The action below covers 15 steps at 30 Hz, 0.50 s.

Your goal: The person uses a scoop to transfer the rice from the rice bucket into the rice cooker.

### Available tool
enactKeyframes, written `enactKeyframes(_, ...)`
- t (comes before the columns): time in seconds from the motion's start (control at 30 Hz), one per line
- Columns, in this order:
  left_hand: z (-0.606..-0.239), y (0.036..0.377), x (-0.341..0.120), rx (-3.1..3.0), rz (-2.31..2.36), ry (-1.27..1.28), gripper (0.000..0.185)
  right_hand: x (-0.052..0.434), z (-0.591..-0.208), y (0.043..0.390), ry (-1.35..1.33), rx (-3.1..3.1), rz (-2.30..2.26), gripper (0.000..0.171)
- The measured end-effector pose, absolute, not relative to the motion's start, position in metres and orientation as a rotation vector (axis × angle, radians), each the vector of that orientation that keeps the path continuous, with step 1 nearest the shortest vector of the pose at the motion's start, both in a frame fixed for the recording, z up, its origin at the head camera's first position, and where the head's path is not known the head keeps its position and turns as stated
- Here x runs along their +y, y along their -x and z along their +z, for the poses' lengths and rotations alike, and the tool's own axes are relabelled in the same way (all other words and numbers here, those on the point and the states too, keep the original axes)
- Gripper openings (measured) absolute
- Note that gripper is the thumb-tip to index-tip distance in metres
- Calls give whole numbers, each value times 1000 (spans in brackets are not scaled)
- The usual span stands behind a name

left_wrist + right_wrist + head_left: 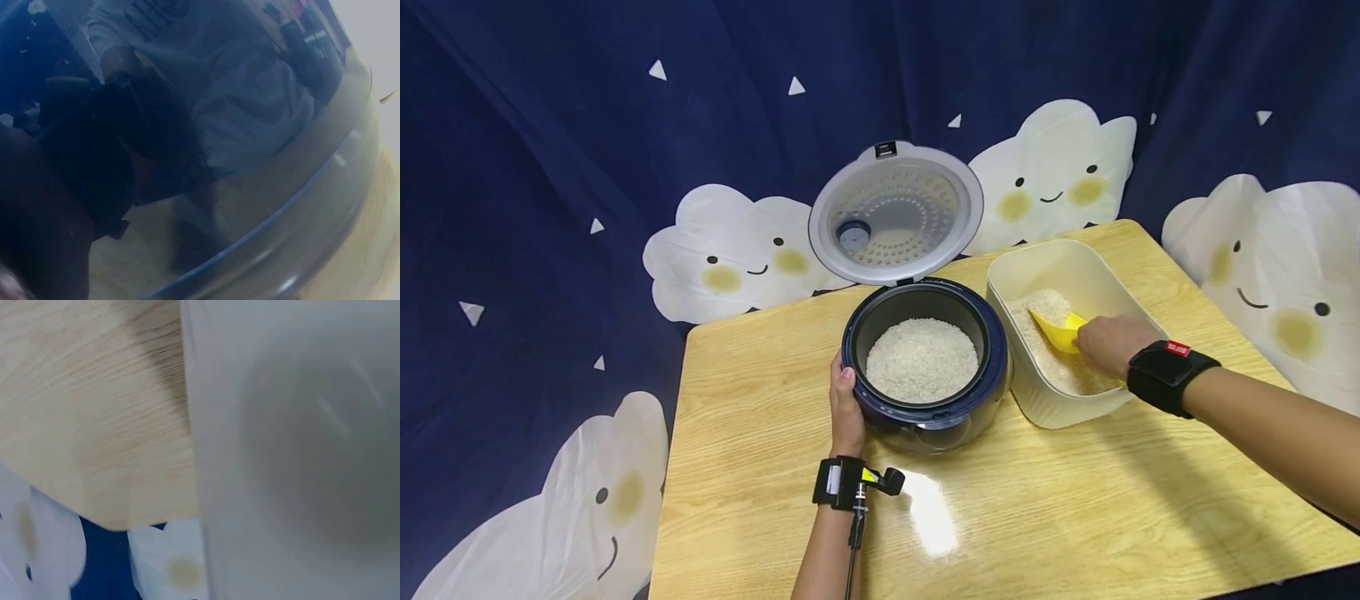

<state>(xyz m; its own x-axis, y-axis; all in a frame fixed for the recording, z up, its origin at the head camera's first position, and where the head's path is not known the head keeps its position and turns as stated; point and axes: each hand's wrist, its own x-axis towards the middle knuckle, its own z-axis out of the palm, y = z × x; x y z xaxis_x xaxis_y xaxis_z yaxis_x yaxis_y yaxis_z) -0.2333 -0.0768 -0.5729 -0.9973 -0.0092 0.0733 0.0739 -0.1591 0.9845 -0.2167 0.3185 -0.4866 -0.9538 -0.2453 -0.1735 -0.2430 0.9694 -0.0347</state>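
Inside the tub (1078,267), right hand (1108,343) seemingly grips the yellow scoop (1058,330).

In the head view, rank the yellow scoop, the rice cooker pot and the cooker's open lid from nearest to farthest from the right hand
1. Yellow scoop: in the right hand, inside the rice container.
2. Rice cooker pot: to its left, table centre.
3. Open lid: upright behind the pot, farthest back.

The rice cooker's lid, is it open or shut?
Open. The lid stands tipped back behind the rice cooker, its perforated underside facing forward, and the white rice inside the pot is uncovered.
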Motion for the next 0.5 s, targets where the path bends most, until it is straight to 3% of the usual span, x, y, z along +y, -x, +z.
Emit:
enactKeyframes(0.33,-569,233,-74,-1942,-2376,89,64,320,-492,218,293,2965,-76,40)
enactKeyframes(0.5,-568,231,-72,-1945,-2377,75,63,320,-492,217,429,2948,72,31)
